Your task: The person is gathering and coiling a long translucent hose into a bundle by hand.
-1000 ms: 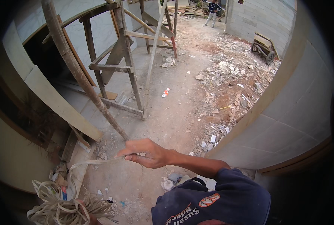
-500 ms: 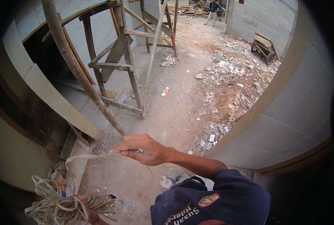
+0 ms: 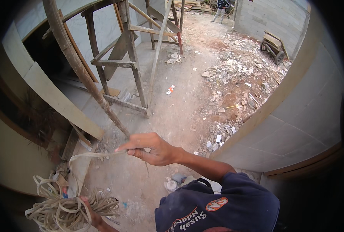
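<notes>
My left hand, partly hidden behind loops, is closed around a thick bundle of beige rope at the lower left. From the bundle a single strand rises and then runs to the right. My right hand pinches that strand between thumb and fingers, out in front of my chest near the middle of the view. A short rope end seems to hang below this hand. The right arm stretches across from a dark blue sleeve.
Ahead on the left stands a wooden scaffold, with a slanting bamboo pole nearer me. Rubble covers the ground to the right. A cart is by the block wall; a person stands far off. A tiled wall borders my right.
My right hand has risen slightly, with the strand still pinched in it. The rope bundle and my left hand stay in nearly the same place.
</notes>
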Demonstrator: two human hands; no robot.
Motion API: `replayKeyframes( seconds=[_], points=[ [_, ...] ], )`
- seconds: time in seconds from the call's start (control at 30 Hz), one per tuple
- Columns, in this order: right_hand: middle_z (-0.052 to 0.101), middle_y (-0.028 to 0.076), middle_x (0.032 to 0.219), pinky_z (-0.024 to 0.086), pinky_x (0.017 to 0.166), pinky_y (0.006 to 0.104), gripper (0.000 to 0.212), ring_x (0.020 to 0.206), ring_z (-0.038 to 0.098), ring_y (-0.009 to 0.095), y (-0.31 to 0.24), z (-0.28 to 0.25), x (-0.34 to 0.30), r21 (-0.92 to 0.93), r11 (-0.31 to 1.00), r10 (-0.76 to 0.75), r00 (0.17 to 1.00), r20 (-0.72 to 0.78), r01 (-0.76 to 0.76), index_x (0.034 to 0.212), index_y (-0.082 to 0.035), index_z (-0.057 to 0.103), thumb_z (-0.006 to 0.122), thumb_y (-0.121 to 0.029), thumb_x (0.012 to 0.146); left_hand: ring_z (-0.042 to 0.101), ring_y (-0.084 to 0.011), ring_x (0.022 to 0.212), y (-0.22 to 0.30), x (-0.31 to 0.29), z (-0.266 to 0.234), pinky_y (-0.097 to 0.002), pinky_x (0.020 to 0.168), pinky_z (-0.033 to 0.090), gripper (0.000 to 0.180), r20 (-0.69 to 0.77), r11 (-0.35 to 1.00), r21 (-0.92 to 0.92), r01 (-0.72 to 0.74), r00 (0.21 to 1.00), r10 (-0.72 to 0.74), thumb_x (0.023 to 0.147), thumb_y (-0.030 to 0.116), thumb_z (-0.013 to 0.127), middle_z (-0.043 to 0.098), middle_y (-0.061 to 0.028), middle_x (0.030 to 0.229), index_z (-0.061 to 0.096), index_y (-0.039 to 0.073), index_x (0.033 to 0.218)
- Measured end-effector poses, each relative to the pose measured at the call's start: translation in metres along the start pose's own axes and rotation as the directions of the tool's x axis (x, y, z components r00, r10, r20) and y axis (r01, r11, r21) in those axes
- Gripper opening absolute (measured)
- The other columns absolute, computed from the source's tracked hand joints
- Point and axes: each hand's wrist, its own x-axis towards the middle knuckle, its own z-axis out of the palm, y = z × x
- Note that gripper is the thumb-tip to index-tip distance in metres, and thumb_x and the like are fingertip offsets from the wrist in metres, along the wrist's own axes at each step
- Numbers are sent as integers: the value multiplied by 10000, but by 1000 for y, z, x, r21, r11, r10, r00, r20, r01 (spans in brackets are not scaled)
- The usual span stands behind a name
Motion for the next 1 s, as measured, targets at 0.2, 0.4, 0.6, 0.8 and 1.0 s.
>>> replayKeyframes(
  seconds=[0.2,0.4,0.6,0.8,1.0],
  points=[
    [604,103,811,463,686,350,244,731,580,213,6,5,0,-28,993,120,992,41,-119,1219,-43,718,654,-82,987,584,-213,957,-4,0,-8,-360,925,481,222,109,995,-91,-31,993,41,948,34,664,633,-100,1053,584,-29,1146],
    [698,67,844,471,686,310,209,745,588,154,-10,26,26,-77,996,48,998,43,-44,1156,-27,756,677,-59,965,604,-200,814,21,18,19,-378,836,508,462,80,932,-347,102,994,-79,852,-3,685,598,-69,873,477,17,1265],
    [732,105,931,498,725,325,190,780,634,232,-18,53,58,-78,994,-54,962,269,78,1125,-30,744,694,-75,947,612,-162,812,11,7,19,-332,782,516,405,234,864,-449,229,963,-134,853,18,721,632,-57,877,516,50,1200],
    [745,115,963,520,757,370,191,850,685,297,-20,82,81,121,992,-72,955,288,38,1128,-16,699,637,-124,984,662,-147,853,4,-11,33,-317,753,565,299,308,889,-75,452,858,-410,802,123,862,712,-37,992,712,38,1046],
    [742,133,979,521,779,413,200,883,695,341,-36,98,86,321,944,-58,917,394,-79,1109,-8,663,574,-158,1010,653,-155,964,-4,-21,42,-326,848,569,387,315,909,-148,390,890,-330,837,60,818,662,-35,1103,649,38,1184]
  ],
)
